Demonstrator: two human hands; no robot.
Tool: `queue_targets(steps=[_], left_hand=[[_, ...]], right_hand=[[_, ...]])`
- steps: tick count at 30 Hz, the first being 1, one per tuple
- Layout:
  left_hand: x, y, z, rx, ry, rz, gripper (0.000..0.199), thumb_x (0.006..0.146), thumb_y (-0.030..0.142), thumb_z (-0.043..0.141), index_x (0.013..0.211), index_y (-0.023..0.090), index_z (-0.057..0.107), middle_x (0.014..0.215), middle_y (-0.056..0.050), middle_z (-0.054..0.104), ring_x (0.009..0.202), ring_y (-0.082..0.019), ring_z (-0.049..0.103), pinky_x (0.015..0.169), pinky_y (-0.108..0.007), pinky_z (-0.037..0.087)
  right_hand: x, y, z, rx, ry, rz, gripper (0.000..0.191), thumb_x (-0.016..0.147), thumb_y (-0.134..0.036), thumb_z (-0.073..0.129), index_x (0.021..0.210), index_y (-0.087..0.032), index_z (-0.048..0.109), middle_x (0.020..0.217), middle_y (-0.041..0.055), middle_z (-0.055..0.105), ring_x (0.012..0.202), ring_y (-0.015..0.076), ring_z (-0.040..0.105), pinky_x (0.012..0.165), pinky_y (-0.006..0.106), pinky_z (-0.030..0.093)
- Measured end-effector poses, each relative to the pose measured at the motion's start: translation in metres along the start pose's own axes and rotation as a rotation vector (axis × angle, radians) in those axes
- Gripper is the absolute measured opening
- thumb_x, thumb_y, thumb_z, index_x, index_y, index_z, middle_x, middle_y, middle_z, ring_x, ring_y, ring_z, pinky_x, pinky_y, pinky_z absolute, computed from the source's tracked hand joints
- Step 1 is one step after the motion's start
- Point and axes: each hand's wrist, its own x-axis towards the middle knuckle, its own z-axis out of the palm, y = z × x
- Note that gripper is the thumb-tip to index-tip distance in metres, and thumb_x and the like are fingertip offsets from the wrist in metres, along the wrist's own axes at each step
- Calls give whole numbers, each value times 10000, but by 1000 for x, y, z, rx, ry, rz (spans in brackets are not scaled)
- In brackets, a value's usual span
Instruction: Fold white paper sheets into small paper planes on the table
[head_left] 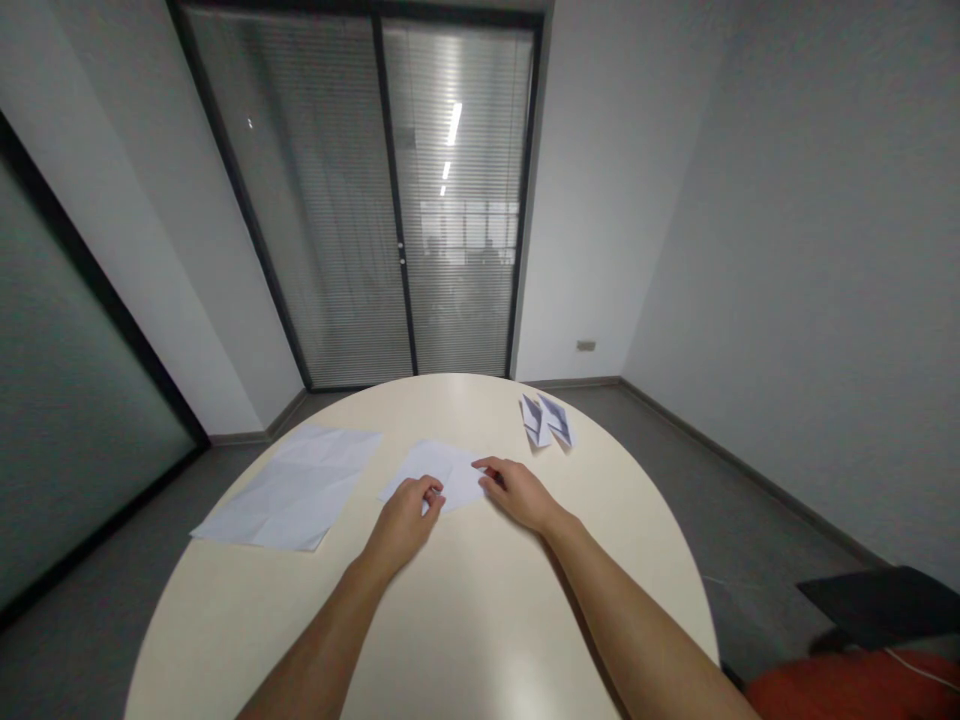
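Note:
A white sheet of paper [431, 462] with a crease lies flat on the round table, in front of both hands. My left hand [405, 518] is at its near left edge, with curled fingers closed on the paper. At the right edge of the same sheet is my right hand [519, 492]. Its forefinger and thumb are apart, with the fingertips touching the paper or just above it; the other fingers are partly hidden.
A larger creased white sheet [296, 487] lies on the table's left side. Folded paper pieces [546, 420] stand at the far right of the cream tabletop [450, 620]. At lower right is a red seat [847, 688] beside a black flat object [885, 605].

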Motion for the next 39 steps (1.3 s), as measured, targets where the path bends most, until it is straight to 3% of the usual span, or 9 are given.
queue_targets(steps=[7,13,18,25,35,39], left_hand=[[-1,-6,2,-7,29,51,248,882,154,595,1119,195,654,1040,-68,700,1044,-234,628,971,-393,499],[-2,-9,4,53,-43,113,284,940,203,546,1141,235,745,1279,-79,684,1223,-246,581,1107,-446,440],[-2,-6,4,104,-118,129,348,979,278,506,1256,252,715,1424,-59,620,1338,-268,520,1169,-484,376],[-3,4,-5,130,-141,131,359,973,303,529,1291,288,695,1422,-49,623,1319,-273,523,1139,-491,397],[-3,15,-10,118,-151,166,306,937,285,571,1186,271,749,1222,-63,717,1139,-267,597,1022,-439,465],[-5,16,-8,132,-151,196,287,919,255,587,1162,252,742,1211,-76,698,1132,-258,603,1006,-426,478]], right_hand=[[-1,2,2,39,15,-24,355,890,-170,587,1229,-194,691,1165,96,727,992,227,666,925,355,498],[1,3,3,8,22,-99,344,860,-81,579,1147,-199,727,1155,92,719,1072,226,642,989,367,482],[0,-6,0,-38,14,-159,313,862,-92,593,1102,-212,753,1127,86,727,1088,232,622,1001,383,466],[-2,-26,-2,-39,-116,-260,272,886,-186,628,1108,-241,775,1036,55,761,1038,228,627,974,351,448],[1,-8,-2,-167,-28,-108,271,901,-145,580,1053,-222,791,1084,75,748,1048,226,628,976,349,447],[-1,-10,-2,-186,-29,-89,246,920,-248,619,1107,-221,776,1106,93,736,1063,244,619,978,373,446]])
